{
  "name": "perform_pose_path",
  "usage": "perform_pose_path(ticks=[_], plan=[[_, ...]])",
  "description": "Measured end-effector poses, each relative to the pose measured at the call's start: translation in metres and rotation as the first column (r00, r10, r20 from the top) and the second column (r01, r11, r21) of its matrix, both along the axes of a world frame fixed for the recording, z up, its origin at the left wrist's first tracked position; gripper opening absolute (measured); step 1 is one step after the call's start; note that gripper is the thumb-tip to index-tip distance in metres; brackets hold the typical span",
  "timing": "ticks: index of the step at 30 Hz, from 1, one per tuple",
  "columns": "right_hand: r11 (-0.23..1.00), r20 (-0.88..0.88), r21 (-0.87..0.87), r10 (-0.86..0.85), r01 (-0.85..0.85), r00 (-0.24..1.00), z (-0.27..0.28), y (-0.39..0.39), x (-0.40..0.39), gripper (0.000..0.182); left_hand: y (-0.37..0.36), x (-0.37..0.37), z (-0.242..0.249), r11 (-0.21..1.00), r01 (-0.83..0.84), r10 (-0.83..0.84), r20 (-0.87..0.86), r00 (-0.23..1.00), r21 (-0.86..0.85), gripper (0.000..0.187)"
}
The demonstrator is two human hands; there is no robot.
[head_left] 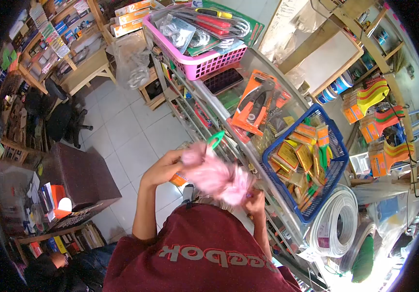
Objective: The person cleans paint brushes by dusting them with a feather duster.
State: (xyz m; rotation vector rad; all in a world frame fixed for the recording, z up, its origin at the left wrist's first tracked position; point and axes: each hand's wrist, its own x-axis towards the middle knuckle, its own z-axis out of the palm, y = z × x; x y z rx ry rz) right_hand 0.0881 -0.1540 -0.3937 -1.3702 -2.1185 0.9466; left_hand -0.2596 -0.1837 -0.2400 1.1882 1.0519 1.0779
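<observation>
A fluffy pink duster [217, 176] with a green handle [214, 139] was held over the front edge of the glass counter [263, 63]. The left hand [164, 168] gripped its near end, fingers curled around it; the right hand [254, 202] was mostly hidden behind the fluff, so its grip could not be told. Just beside it, on the counter, stood a blue basket [338, 160] of yellow packets; a pink basket [209, 63] of tools sat at the far end. The maroon shirt [204, 258] read "Reebok", seen upside down.
</observation>
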Motion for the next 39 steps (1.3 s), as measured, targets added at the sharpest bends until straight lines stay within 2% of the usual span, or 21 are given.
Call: perform_pose_path(ticks=[2,4,7,8,10,11,14,16,17,18,20,21,23,25,27,31,32,33,35,38,39], plan=[[0.996,-0.352,0.075,-0.015,0.045,0.936,-0.016,0.008,0.001,0.019,0.0,-0.002,-0.006,1.0,0.011,-0.01,0.027,1.0,-0.025,0.058],[0.926,-0.684,-0.22,-0.37,0.306,0.629,-0.003,-0.003,-0.03,0.017,-0.002,-0.002,0.007,0.983,0.067,-0.037,0.175,0.984,-0.171,0.055],[0.998,-0.285,0.061,-0.008,0.026,0.958,-0.018,-0.005,-0.012,0.019,-0.001,-0.003,0.0,0.995,0.055,-0.061,-0.072,0.996,-0.086,0.058],[0.979,0.181,-0.057,0.203,-0.195,0.962,-0.019,-0.001,0.002,0.02,-0.001,-0.003,-0.004,0.998,0.043,-0.045,-0.075,0.996,-0.038,0.058],[0.993,-0.266,-0.026,-0.121,0.119,0.956,-0.009,-0.007,-0.02,0.009,0.001,-0.002,-0.009,0.998,0.011,-0.006,-0.078,0.997,0.059,0.057],[0.957,-0.521,-0.066,-0.276,0.284,0.808,-0.029,-0.006,-0.029,0.009,0.0,-0.001,-0.007,1.0,0.005,-0.004,-0.051,0.999,0.016,0.058],[0.976,-0.591,-0.194,-0.2,0.103,0.781,-0.083,-0.008,-0.006,0.033,-0.001,0.001,0.001,1.0,0.012,-0.013,-0.029,0.999,-0.018,0.06],[0.994,-0.607,-0.067,0.025,-0.083,0.795,-0.033,-0.013,-0.021,0.047,0.001,0.0,-0.014,0.995,0.047,-0.04,-0.085,0.996,0.09,0.061],[0.889,0.0,0.446,0.112,-0.1,0.994,-0.011,-0.013,-0.016,0.018,0.001,0.0,-0.017,0.995,0.032,-0.022,-0.105,0.994,0.095,0.06],[0.982,0.135,-0.179,0.089,-0.064,0.987,0.007,-0.004,-0.017,0.031,0.002,-0.001,-0.018,0.995,0.015,-0.003,-0.125,0.992,0.101,0.059],[0.97,-0.407,0.211,0.198,-0.119,0.891,-0.037,0.005,-0.008,0.039,0.002,0.001,-0.015,0.995,-0.019,0.034,-0.147,0.989,0.099,0.056],[0.971,-0.619,-0.181,-0.233,0.153,0.75,-0.034,-0.008,-0.018,0.032,0.003,0.004,-0.007,0.996,-0.035,0.048,-0.151,0.987,0.088,0.054],[0.981,-0.694,-0.006,-0.145,0.196,0.705,-0.032,-0.009,-0.029,0.033,0.003,0.005,-0.006,0.992,-0.067,0.086,-0.184,0.979,0.108,0.051],[0.968,-0.414,0.22,0.201,-0.117,0.888,-0.024,0.002,-0.016,0.027,0.005,0.007,-0.015,0.981,-0.093,0.133,-0.234,0.963,0.173,0.049],[0.983,-0.061,0.179,0.036,-0.024,0.998,-0.004,-0.003,-0.012,0.017,0.004,0.004,-0.014,0.98,-0.116,0.171,-0.391,0.904,0.16,0.047],[0.933,-0.413,-0.258,-0.34,0.249,0.845,-0.004,-0.005,-0.028,0.019,0.001,0.012,-0.001,0.932,-0.247,0.344,-0.434,0.833,0.264,0.047],[0.977,-0.446,-0.113,-0.214,0.183,0.869,-0.008,-0.005,-0.031,0.019,0.001,0.012,-0.003,0.927,-0.254,0.361,-0.472,0.804,0.276,0.046],[0.993,-0.459,0.036,-0.085,0.114,0.885,-0.004,-0.005,-0.035,0.019,0.002,0.012,-0.007,0.922,-0.259,0.377,-0.509,0.774,0.288,0.046],[0.991,-0.023,0.126,0.042,-0.039,0.999,0.009,-0.008,-0.03,0.016,0.003,0.013,-0.009,0.902,-0.265,0.428,-0.611,0.666,0.341,0.046],[0.986,-0.274,-0.1,-0.159,0.136,0.949,-0.002,-0.008,-0.026,0.016,0.0,0.017,0.0,0.855,-0.273,0.519,-0.725,0.454,0.441,0.046],[0.927,-0.258,-0.247,-0.343,0.281,0.903,-0.003,-0.007,-0.036,0.016,-0.002,0.019,0.004,0.846,-0.282,0.533,-0.734,0.421,0.453,0.047]])
